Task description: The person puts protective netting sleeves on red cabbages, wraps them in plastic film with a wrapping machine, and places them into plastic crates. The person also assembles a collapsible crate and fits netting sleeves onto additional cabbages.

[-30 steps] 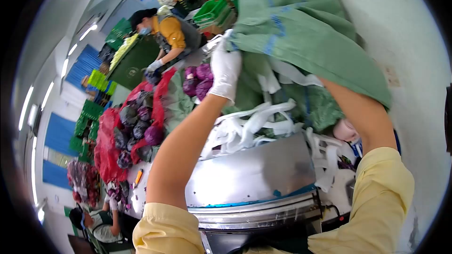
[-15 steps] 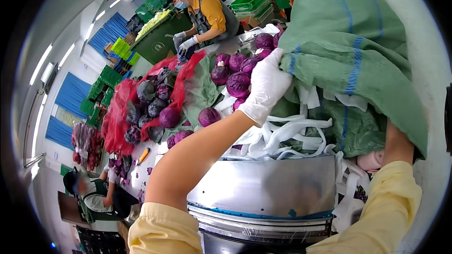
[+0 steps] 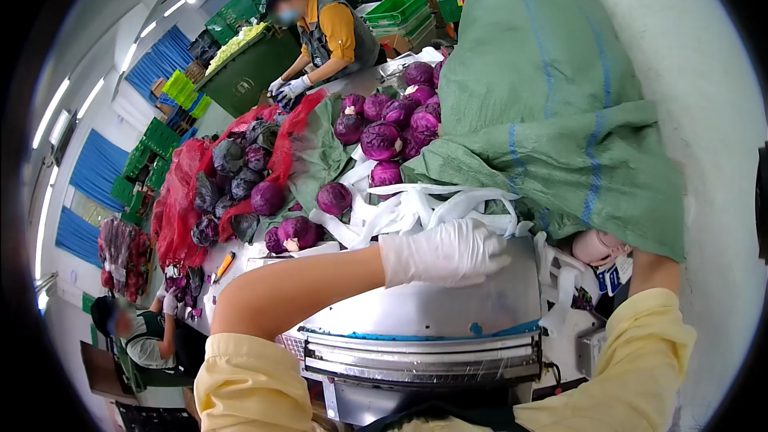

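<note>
My left hand (image 3: 448,254), in a white glove, is over the curved metal plate (image 3: 432,300) with its fingers toward the right and nothing visible in it. White foam strips (image 3: 416,210) lie just beyond it. A large green woven sack (image 3: 552,56) with blue stripes stretches across the right side. Its lower folds cover my right hand, and only the forearm shows at the sack's edge. Purple cabbages (image 3: 380,141) sit heaped to the left of the sack.
Red mesh (image 3: 180,208) holds darker cabbages (image 3: 228,158) at the left. An orange-handled knife (image 3: 224,265) lies on the table. One person (image 3: 340,28) handles a cabbage across the table, and another person (image 3: 152,340) works at the lower left. A pink roll (image 3: 596,247) is at the right.
My left hand has let go of the sack and come down toward me over the metal plate. The sack's near edge has dropped over the foam strips.
</note>
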`<act>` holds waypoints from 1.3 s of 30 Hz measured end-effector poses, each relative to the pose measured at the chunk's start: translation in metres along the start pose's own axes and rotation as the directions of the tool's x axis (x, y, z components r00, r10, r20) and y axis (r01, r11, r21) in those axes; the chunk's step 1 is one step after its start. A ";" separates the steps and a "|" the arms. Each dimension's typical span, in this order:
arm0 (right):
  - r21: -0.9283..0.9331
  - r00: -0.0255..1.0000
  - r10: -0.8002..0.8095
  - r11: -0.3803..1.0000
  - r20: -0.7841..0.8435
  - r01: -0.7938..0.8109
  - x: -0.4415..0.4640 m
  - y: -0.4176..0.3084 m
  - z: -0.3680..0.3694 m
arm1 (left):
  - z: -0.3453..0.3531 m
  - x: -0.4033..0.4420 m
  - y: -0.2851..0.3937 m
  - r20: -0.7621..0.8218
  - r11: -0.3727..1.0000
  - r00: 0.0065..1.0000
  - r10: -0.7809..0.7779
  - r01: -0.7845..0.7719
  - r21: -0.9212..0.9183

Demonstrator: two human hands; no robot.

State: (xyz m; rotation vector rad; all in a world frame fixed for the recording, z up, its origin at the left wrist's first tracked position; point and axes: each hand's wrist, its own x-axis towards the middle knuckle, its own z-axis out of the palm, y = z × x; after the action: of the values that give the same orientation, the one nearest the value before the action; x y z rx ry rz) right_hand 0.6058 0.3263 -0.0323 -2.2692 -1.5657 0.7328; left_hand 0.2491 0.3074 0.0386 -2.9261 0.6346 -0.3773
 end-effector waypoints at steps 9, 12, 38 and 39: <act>0.703 0.911 0.011 0.632 0.412 -0.325 -0.030 -0.124 0.072 | -0.062 0.002 -0.110 -0.260 0.536 0.481 -0.837 0.815 -0.220; 0.782 0.916 0.013 0.517 0.400 -0.349 -0.033 -0.157 0.114 | -0.072 0.011 -0.104 -0.217 0.416 0.364 -0.906 0.861 -0.293; 0.056 0.700 -0.713 0.701 0.038 0.711 -0.049 -0.314 0.243 | -0.122 -0.054 -0.018 0.343 0.196 0.439 -0.830 0.806 -0.558; -0.099 0.638 -0.767 0.631 0.073 0.769 -0.058 -0.305 0.234 | -0.134 -0.079 0.004 0.267 0.230 0.471 -0.841 0.757 -0.611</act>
State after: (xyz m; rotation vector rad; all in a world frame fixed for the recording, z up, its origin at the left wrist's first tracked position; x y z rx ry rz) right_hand 0.2208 0.3734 -0.0585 -1.3687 -2.3743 0.4086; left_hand 0.1421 0.3279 0.1498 -3.6824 -1.1844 -0.4718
